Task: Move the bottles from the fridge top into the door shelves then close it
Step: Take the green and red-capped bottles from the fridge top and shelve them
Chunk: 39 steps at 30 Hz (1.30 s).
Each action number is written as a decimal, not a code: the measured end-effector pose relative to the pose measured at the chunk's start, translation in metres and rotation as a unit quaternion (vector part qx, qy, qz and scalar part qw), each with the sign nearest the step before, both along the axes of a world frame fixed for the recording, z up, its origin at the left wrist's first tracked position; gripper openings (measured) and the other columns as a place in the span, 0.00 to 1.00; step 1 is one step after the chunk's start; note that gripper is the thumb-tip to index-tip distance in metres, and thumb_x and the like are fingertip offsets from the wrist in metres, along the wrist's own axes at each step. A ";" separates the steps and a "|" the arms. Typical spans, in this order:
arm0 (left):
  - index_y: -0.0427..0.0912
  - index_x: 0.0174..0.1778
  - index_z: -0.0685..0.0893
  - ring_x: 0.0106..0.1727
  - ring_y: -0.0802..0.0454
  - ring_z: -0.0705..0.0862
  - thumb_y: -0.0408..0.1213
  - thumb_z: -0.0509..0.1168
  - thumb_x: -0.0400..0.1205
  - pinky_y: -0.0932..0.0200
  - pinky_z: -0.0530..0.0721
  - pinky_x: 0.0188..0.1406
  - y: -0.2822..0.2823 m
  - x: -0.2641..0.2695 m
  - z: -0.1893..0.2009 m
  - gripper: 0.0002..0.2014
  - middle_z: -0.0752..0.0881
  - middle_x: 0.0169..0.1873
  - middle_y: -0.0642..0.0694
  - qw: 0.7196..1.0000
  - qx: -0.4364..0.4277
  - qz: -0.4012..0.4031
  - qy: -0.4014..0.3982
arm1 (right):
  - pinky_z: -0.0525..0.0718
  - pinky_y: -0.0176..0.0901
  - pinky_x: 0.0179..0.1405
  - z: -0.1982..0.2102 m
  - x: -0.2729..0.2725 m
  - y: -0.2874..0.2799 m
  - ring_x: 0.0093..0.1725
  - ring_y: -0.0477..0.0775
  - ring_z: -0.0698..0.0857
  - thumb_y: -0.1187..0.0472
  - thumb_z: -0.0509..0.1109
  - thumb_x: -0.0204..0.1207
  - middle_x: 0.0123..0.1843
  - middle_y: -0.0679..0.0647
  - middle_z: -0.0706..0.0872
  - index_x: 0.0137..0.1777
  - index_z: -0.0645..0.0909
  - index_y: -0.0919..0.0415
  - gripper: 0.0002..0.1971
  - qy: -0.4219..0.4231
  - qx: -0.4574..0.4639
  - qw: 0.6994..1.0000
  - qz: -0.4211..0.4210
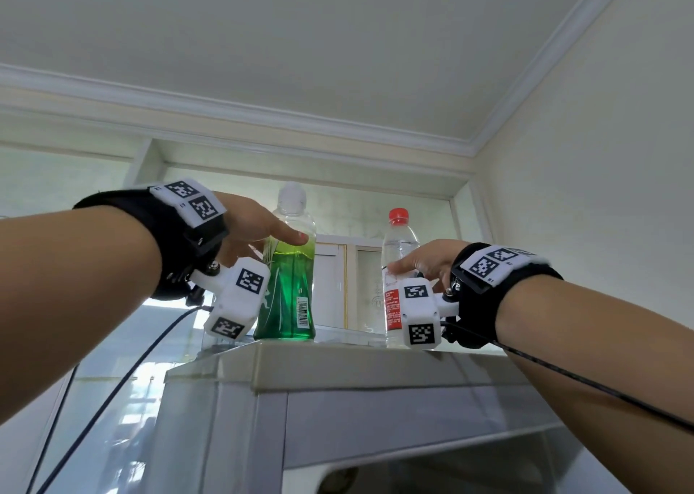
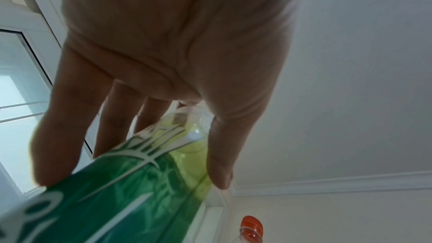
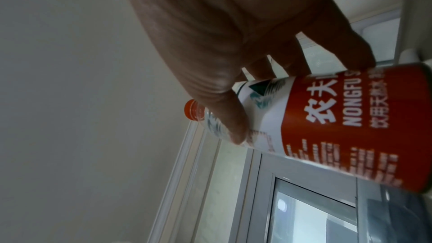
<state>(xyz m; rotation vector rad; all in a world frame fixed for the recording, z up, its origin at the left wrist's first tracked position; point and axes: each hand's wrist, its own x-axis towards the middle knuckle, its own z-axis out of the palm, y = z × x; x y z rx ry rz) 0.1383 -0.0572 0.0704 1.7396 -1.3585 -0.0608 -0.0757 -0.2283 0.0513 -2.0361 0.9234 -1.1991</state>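
Observation:
Two bottles stand on the fridge top (image 1: 338, 366). The green-labelled bottle (image 1: 289, 290) with a clear cap is on the left. My left hand (image 1: 263, 230) grips its upper body, thumb (image 2: 219, 154) on one side and fingers (image 2: 56, 136) behind the green bottle (image 2: 117, 200). The clear water bottle (image 1: 398, 245) with a red cap and red label stands to the right. My right hand (image 1: 420, 262) grips it at the label, thumb (image 3: 231, 117) on the front of the water bottle (image 3: 327, 117). Its base is hidden by the wrist camera.
A wall (image 1: 601, 155) stands close on the right and the ceiling is near above. A window frame (image 1: 338, 268) runs behind the bottles. Black cables (image 1: 112, 392) hang from both wrists. The fridge front (image 1: 375, 418) drops away below the top's edge.

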 end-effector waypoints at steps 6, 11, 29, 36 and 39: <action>0.40 0.64 0.80 0.59 0.35 0.88 0.52 0.80 0.55 0.34 0.85 0.61 0.028 -0.023 0.003 0.41 0.85 0.65 0.36 0.996 -0.087 -0.005 -0.023 | 0.88 0.57 0.54 -0.001 -0.020 0.027 0.46 0.62 0.87 0.48 0.79 0.68 0.47 0.60 0.86 0.61 0.79 0.66 0.28 -0.050 -0.026 0.997 -0.048; 0.48 0.43 0.79 0.56 0.39 0.87 0.46 0.74 0.74 0.35 0.83 0.64 0.063 -0.061 0.002 0.11 0.87 0.56 0.42 0.980 -0.194 -0.036 -0.036 | 0.87 0.61 0.54 -0.011 -0.054 0.055 0.48 0.62 0.90 0.53 0.81 0.66 0.51 0.61 0.91 0.61 0.81 0.64 0.26 -0.170 -0.085 0.981 -0.046; 0.46 0.61 0.84 0.46 0.49 0.87 0.53 0.71 0.75 0.53 0.87 0.38 0.086 -0.241 -0.076 0.22 0.87 0.50 0.48 0.972 -0.109 -0.201 -0.049 | 0.87 0.53 0.45 -0.093 -0.224 0.213 0.54 0.55 0.87 0.49 0.75 0.72 0.56 0.51 0.89 0.66 0.78 0.55 0.24 -0.065 -0.085 0.991 -0.084; 0.49 0.49 0.84 0.52 0.49 0.86 0.46 0.70 0.77 0.52 0.86 0.40 0.077 -0.316 -0.143 0.08 0.89 0.55 0.50 0.944 -0.033 -0.329 0.001 | 0.89 0.47 0.39 -0.151 -0.298 0.249 0.53 0.54 0.89 0.49 0.77 0.70 0.57 0.51 0.90 0.68 0.77 0.54 0.27 -0.032 -0.032 0.985 -0.168; 0.45 0.56 0.86 0.51 0.49 0.87 0.47 0.72 0.75 0.54 0.88 0.37 0.067 -0.343 -0.166 0.16 0.90 0.59 0.47 0.927 0.009 -0.372 0.039 | 0.83 0.48 0.45 -0.173 -0.327 0.260 0.56 0.54 0.88 0.51 0.78 0.70 0.57 0.52 0.90 0.67 0.76 0.53 0.27 -0.021 -0.008 0.978 -0.209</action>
